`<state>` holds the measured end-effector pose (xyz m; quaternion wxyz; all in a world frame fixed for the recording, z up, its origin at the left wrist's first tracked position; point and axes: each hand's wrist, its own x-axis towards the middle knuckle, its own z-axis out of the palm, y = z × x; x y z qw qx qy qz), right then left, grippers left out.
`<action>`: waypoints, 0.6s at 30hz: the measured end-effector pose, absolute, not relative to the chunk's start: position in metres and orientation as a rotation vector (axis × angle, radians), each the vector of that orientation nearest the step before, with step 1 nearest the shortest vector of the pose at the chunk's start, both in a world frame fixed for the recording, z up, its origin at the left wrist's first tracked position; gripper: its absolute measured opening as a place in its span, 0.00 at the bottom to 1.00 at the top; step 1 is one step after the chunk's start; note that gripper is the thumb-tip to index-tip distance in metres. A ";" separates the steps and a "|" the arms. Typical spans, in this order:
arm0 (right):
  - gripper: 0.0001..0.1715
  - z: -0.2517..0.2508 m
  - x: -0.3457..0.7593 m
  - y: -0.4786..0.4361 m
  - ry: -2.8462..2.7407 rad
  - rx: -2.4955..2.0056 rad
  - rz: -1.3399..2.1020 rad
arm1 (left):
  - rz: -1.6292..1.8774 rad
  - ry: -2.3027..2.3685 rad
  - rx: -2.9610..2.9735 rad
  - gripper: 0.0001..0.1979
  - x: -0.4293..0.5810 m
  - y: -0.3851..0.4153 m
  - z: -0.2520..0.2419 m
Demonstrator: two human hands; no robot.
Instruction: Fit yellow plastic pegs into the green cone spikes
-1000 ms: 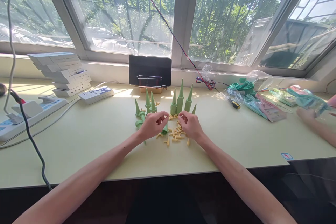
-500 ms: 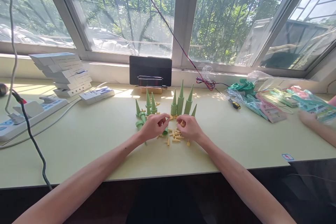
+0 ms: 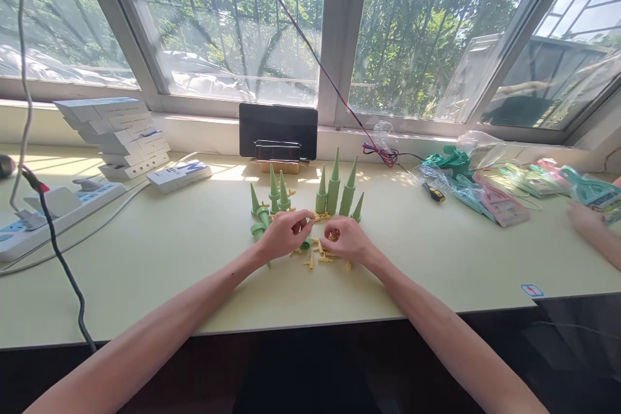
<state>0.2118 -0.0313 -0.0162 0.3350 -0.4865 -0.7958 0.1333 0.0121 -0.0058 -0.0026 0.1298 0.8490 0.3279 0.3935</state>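
Observation:
My left hand is closed in a pinch above the table. Whatever is between its fingertips is too small to make out. Opposite it, my right hand has thumb and fingers curled together over a pile of small yellow T-shaped plastic pieces, and its fingertips hide what they grip. Behind my right hand stand several green pointed plastic spikes, tips up. More green spikes stand behind my left hand, and others lie tilted beside it, partly covered. A green ring-like part shows between my hands.
A dark tablet leans on a stand at the back. White boxes are stacked at left, near a power strip with cables. At right lie a yellow-black tool, plastic-wrapped packs and another person's hand.
My right hand has shifted slightly left and down over the yellow pieces. My left hand stays in place. The other person's hand has moved right with a teal pack.

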 end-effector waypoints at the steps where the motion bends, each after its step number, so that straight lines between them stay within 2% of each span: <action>1: 0.10 -0.016 0.212 -0.031 -2.082 -1.272 0.352 | 1.143 0.951 2.467 0.08 0.012 -0.006 -0.003; 18: 0.15 -0.014 0.210 -0.030 -2.101 -1.338 0.362 | 1.138 0.929 2.476 0.06 0.010 -0.003 -0.006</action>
